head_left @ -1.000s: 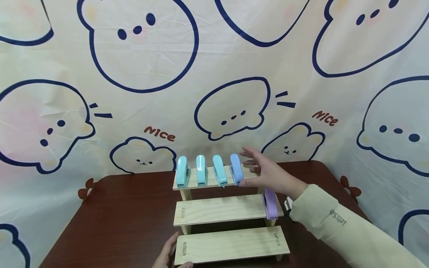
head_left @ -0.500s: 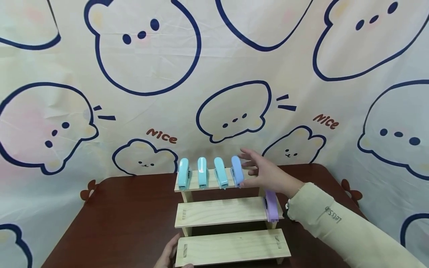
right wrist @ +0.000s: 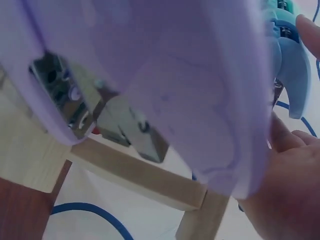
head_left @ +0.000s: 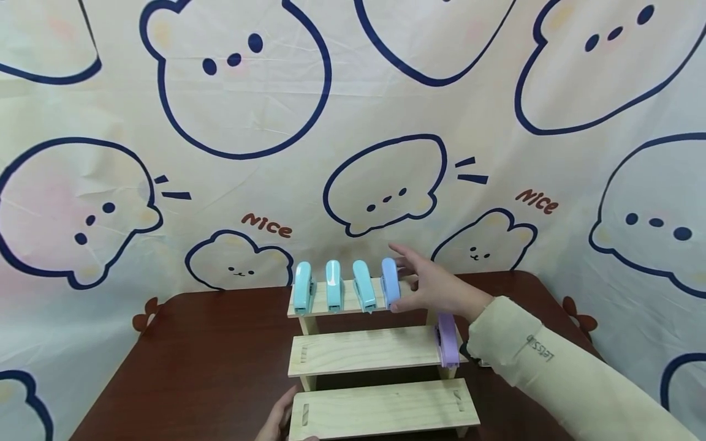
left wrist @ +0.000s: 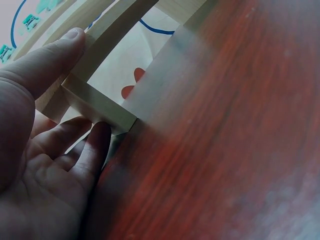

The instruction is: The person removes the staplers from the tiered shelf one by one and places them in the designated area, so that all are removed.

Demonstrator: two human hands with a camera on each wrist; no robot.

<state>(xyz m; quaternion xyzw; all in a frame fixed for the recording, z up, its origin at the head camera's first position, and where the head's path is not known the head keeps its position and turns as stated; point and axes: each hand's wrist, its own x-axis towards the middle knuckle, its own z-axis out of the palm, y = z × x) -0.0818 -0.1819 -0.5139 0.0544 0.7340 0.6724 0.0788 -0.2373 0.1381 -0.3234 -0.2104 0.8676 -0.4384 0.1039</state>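
Note:
My right hand [head_left: 436, 285] is at the right end of the top shelf, thumb and fingers curved round a periwinkle-blue stapler [head_left: 390, 282]. Its thumb touches the near end; the fingers lie behind it. The right wrist view shows this blue stapler [right wrist: 295, 67] between finger and thumb. Several turquoise staplers, one of them a turquoise stapler [head_left: 333, 285], stand in a row to its left. My left hand [head_left: 277, 416] grips the left end of the lowest step of a three-tier wooden rack [head_left: 380, 407]. In the left wrist view its thumb [left wrist: 55, 57] lies along the board.
A purple stapler [head_left: 448, 340] stands at the right end of the middle shelf, close under my right forearm. The rack stands on a dark red-brown table [head_left: 209, 367]. Behind it hangs a cartoon-printed cloth [head_left: 386, 110].
My right hand has shifted slightly left and closed in around the blue stapler, whose near end has turned a little leftward. The left hand keeps its grip on the rack.

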